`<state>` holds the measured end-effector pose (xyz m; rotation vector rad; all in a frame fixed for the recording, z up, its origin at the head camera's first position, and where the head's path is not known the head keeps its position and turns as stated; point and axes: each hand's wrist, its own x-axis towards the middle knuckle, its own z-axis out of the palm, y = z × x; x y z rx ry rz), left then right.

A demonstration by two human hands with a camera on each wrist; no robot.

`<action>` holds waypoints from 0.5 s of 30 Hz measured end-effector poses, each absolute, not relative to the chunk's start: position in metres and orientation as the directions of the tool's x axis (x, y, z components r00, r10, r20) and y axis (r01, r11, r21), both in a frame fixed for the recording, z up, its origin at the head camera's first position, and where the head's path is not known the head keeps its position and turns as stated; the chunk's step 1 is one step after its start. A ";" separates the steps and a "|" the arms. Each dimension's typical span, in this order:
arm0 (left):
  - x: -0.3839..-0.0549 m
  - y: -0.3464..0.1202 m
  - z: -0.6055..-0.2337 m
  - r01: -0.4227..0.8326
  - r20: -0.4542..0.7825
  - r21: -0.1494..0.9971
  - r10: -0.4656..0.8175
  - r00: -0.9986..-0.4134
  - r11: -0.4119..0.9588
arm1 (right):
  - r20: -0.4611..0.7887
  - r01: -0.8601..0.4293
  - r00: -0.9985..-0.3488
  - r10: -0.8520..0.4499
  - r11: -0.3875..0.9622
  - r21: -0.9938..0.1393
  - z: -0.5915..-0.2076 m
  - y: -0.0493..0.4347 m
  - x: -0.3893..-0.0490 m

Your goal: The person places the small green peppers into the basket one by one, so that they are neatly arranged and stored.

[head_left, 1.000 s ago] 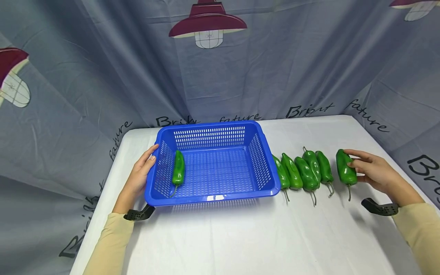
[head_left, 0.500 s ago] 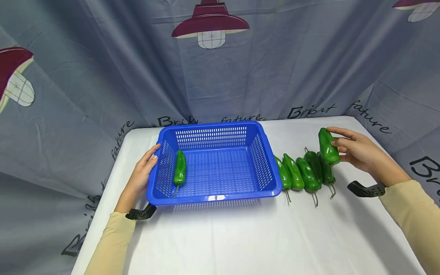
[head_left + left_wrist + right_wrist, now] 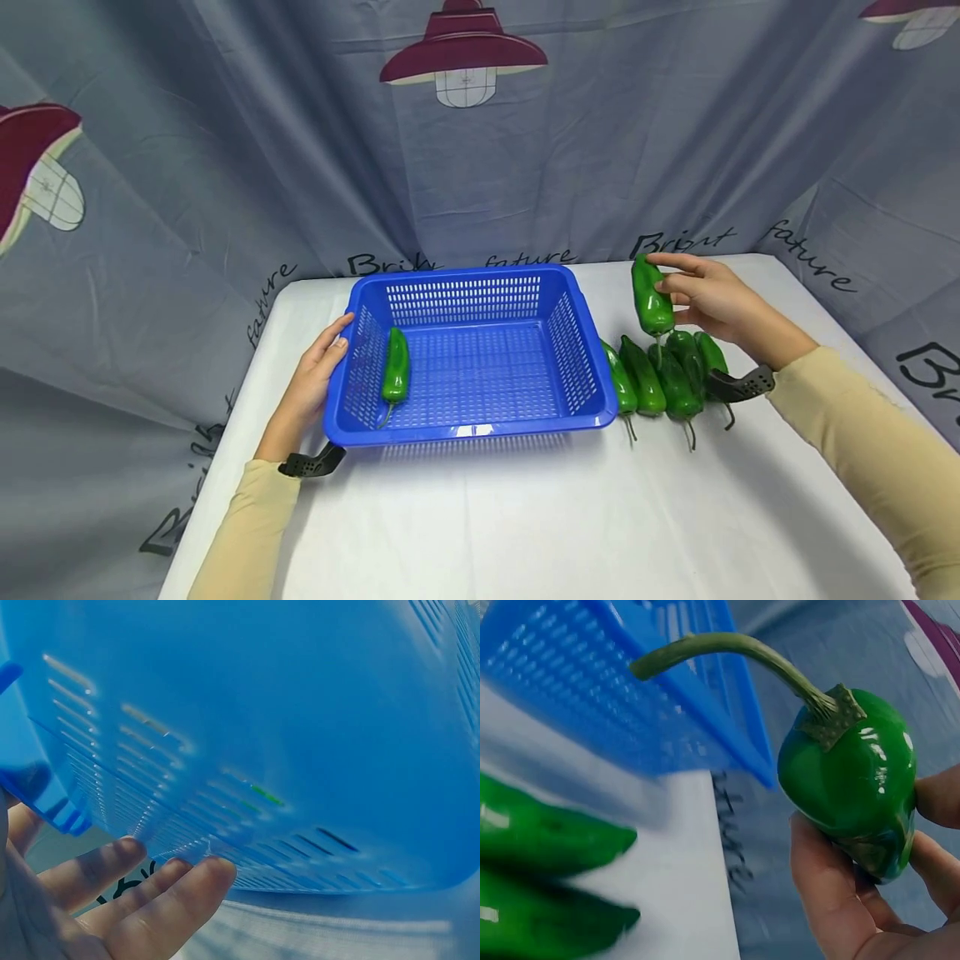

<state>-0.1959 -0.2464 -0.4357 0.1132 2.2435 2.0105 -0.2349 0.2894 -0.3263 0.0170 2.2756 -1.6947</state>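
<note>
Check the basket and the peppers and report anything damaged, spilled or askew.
Nothing looks spilled. The one oddity is on the pepper held in the right hand: the right wrist view shows a brownish patch low on its glossy skin, perhaps only a reflection of the hand.

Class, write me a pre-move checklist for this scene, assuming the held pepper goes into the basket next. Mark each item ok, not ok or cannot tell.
1. Right hand holds the raised green pepper: ok, thumb and fingers grip its side.
2. Left hand at the blue plastic basket: ok, fingers touch its left side.
3. Left hand's steadying force: cannot tell.
4. Space inside the basket: ok, just one pepper, lying near the left wall.
5. Raised pepper over the basket: not ok, it is off to the right, on the side of the five loose peppers.
</note>
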 end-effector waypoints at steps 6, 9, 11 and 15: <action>-0.197 -0.246 -0.437 -0.023 -0.040 0.993 0.142 -0.989 0.119 | -0.271 0.201 -0.941 -0.201 0.311 -0.929 -0.324 0.250 -0.242; -0.197 -0.247 -0.437 -0.024 -0.040 0.993 0.138 -0.990 0.119 | -0.274 0.200 -0.937 -0.216 0.311 -0.929 -0.326 0.230 -0.247; -0.197 -0.247 -0.437 -0.026 -0.041 0.993 0.133 -0.990 0.112 | -0.273 0.193 -0.935 -0.225 0.322 -0.927 -0.328 0.216 -0.250; -0.198 -0.247 -0.438 -0.029 -0.043 0.994 0.137 -0.990 0.102 | -0.280 0.188 -0.930 -0.238 0.346 -0.919 -0.333 0.193 -0.256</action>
